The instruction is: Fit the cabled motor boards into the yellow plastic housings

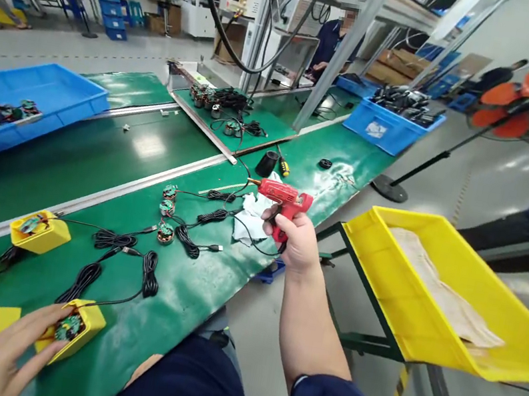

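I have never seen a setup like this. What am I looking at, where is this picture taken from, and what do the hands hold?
This picture comes from a camera worn on a person's head, looking forward and down at their own bare hands. The right hand grips a red glue gun with a cord attached. The fingers of the left hand rest on a yellow holder, which carries a round circuit board. On the green workbench, there are also coiled black cables. A yellow tray stands on a frame to the right.
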Available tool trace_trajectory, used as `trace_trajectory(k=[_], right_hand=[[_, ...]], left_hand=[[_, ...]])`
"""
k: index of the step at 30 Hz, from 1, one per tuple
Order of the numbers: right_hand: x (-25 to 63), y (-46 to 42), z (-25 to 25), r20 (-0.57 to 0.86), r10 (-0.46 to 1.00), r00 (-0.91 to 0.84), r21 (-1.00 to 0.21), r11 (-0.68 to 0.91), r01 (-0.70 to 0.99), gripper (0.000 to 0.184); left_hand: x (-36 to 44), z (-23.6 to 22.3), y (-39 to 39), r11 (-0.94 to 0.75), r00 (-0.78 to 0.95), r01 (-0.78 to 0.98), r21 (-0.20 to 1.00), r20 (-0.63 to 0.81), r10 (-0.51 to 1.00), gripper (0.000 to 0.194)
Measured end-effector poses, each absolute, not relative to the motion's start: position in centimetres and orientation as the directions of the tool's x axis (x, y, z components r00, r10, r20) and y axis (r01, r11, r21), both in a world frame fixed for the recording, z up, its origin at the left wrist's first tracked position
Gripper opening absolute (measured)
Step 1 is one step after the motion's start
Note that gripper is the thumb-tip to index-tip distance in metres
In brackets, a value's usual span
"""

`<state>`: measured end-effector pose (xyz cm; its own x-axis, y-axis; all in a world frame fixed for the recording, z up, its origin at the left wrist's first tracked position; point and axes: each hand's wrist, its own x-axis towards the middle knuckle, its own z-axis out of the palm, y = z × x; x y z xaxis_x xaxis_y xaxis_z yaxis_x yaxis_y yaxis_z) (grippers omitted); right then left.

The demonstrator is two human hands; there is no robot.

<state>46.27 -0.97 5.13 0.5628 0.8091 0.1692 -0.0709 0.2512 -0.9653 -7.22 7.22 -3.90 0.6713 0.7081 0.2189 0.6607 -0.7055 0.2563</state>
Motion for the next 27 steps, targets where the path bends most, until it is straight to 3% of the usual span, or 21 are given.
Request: trace_trajectory(k=[6, 11, 17, 27], right_hand=[[46.6, -2.5, 5.1, 0.206, 0.747, 0.632, -0.962, 0.273, -0.01, 0.04], [44.2, -3.9, 5.1, 0.261, 0.764, 0.59, -0.96, 0.271, 0.074, 0.034], [40.4, -5.5, 3.2, 0.229, 0.909, 0.347, -0.973, 0.226, 0.049, 0.02], [33.0, -5.3, 1.2, 0.242, 0.968, -0.066, -0.963, 0.248, 0.105, 0.014]], left_hand=[[-7.4, -3.7, 7.9, -0.646, 0.647, 0.674, 0.358, 0.135, 0.75, 0.048], [-4.6, 0.4, 7.0, -0.547, 0.584, 0.724, 0.421, 0.049, 0.811, 0.054], [-1.4, 4.5, 5.8, -0.431, 0.554, 0.755, 0.494, -0.13, 0.822, 0.054], [-1.4, 4.6, 5.2, -0.458, 0.579, 0.734, 0.501, -0.109, 0.808, 0.046]])
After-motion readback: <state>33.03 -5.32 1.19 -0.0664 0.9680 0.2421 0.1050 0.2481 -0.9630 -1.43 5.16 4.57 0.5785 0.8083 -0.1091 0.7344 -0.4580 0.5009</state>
